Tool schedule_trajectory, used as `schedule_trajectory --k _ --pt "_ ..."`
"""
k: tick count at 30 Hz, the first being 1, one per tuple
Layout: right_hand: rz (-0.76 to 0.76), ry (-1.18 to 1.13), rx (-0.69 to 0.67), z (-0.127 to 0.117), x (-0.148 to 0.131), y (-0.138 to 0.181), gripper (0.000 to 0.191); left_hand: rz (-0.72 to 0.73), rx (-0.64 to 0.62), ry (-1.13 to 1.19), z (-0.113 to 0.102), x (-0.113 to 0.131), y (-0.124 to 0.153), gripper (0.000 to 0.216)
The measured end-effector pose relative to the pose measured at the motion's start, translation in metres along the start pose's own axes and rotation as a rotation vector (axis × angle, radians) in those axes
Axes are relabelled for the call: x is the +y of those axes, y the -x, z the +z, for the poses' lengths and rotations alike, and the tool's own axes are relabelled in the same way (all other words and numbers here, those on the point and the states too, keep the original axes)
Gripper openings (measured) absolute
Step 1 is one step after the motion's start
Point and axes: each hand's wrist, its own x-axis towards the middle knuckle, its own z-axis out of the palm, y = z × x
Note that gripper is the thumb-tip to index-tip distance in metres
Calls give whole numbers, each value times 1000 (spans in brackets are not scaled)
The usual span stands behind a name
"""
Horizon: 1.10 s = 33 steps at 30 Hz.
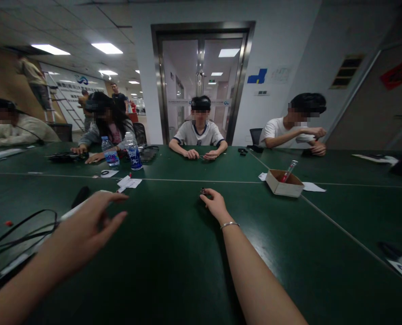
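The green counter is spread under both arms, a cardboard box lying well to the right of the right grip and black cables just left of the left one. The left hand is held above the counter, fingers spread apart, nothing clasped. The right hand is stretched forward; a small dark object is touched at its fingertips, resting on the counter, not yet lifted; whether that grip is closed on it cannot be told

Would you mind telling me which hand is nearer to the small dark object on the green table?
Right. The right hand has its fingertips at the small dark object, seemingly touching it; the left hand is open, far to its left.
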Motion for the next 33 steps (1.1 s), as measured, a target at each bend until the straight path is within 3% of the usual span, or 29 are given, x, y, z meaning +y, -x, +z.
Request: schedule_trajectory --k 3,5,7,9,12,16,20,24,33 --pt "-14 -27 13 1 0 0 27 215 -161 -46 64 26 -51 39" --pt "-54 -32 11 1 2 -2 25 211 -222 34 118 40 -87 39" --pt "-93 -10 12 1 5 -5 22 162 -175 180 169 47 -112 41" --pt "-125 51 27 0 6 -8 18 133 -144 324 206 49 -124 38" --pt "-186 183 47 1 6 -12 14 157 -98 439 238 42 -123 19" --pt "-197 215 18 6 5 -15 20 126 -39 600 252 19 -116 14" --pt "-58 -62 -84 6 6 -19 27 -7 -56 717 253 6 -120 15" --pt "48 -345 -156 -2 8 -20 36 -36 -63 767 250 8 -122 17" --pt "62 -526 -158 -6 6 -15 46 -64 -25 777 246 11 -118 28"
